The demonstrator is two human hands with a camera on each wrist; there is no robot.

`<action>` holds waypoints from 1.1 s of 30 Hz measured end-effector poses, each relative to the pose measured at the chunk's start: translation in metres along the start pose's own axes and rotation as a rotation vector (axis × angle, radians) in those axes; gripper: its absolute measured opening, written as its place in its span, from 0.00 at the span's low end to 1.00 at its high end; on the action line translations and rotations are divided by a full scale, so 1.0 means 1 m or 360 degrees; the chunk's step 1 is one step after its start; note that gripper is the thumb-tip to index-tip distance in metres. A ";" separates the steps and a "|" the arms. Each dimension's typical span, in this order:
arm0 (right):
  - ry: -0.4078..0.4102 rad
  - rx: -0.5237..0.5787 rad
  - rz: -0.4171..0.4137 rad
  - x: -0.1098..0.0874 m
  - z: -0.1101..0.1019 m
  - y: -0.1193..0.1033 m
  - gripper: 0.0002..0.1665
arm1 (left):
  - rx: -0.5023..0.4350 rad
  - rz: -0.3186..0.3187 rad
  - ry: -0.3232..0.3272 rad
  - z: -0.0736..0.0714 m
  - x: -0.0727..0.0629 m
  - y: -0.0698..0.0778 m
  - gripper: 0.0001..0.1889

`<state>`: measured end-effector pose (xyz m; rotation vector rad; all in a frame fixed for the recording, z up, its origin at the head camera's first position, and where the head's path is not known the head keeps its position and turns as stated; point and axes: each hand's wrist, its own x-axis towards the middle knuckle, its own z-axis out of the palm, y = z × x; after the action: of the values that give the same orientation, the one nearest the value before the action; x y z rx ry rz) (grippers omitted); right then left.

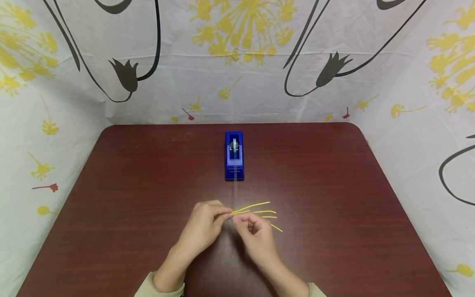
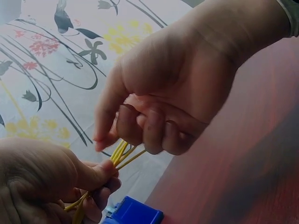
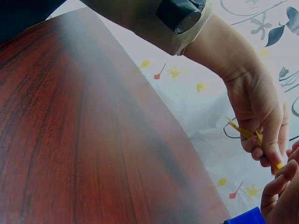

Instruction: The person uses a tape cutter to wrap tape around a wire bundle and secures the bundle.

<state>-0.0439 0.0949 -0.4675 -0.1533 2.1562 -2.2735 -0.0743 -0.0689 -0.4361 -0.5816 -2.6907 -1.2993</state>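
A bundle of thin yellow strands [image 1: 259, 203] fans out to the right in the head view. My left hand [image 1: 203, 225] pinches the bundle where the strands come together. Their short tail ends [image 3: 243, 130] stick out behind that hand's fingers in the right wrist view. Close beside it, my right hand [image 1: 256, 235] has its thumb and index fingertips together at the strands, with the other fingers curled. Its fingers hide part of the strands in the left wrist view, where the left thumb [image 2: 96, 175] presses on the gathered part.
A blue tape dispenser [image 1: 234, 173] stands beyond the hands, toward the far edge of the dark red-brown table [image 1: 159, 173]. Patterned white cloth [image 1: 178, 82] hangs behind the table and along both sides. A dark device [image 3: 182, 14] sits on the left wrist.
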 end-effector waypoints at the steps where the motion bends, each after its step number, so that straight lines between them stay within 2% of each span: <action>1: 0.0003 -0.0003 -0.0001 0.000 0.000 0.000 0.05 | -0.0001 0.0000 -0.0001 0.000 0.000 0.000 0.06; 11: 0.0041 -0.0030 0.0055 0.000 0.003 -0.002 0.06 | -0.0070 0.0015 0.0018 -0.001 0.001 0.001 0.06; 17: 0.0051 -0.0040 0.0098 -0.002 0.003 0.000 0.07 | -0.0108 -0.0029 0.0011 -0.002 0.001 0.004 0.05; 27: 0.0079 -0.0056 0.0042 -0.003 0.003 0.003 0.09 | -0.0152 -0.0037 0.0065 -0.002 0.000 0.004 0.05; 33: 0.0109 -0.0086 0.0073 -0.002 0.004 0.005 0.10 | -0.0161 -0.0096 0.0051 -0.001 -0.001 0.003 0.06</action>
<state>-0.0416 0.0911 -0.4724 -0.0265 2.2309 -2.2291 -0.0725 -0.0679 -0.4336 -0.4882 -2.6490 -1.4539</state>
